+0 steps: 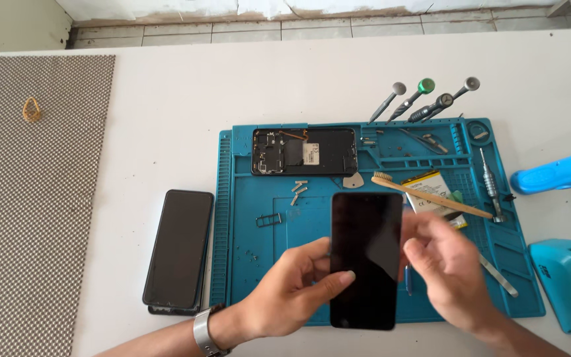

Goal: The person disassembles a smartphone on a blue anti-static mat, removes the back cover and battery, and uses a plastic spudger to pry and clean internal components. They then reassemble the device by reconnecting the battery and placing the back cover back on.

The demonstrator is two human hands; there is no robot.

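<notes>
A black phone [365,258] with a dark screen is held over the blue work mat [246,218]. My left hand [292,287] grips its left edge, thumb across the glass. At the phone's right edge is my right hand [444,261], fingers curled and blurred; whether it touches the phone is unclear. An opened phone body [304,151] with exposed parts lies at the mat's top. A second dark phone [180,249] rests on the table left of the mat.
A wooden brush [431,196] lies across a battery [431,188]. Several screwdrivers [424,99] sit at the mat's top right. A blue tape dispenser [566,281] and a blue tool [556,175] stand at right. A woven mat [31,198] covers the left.
</notes>
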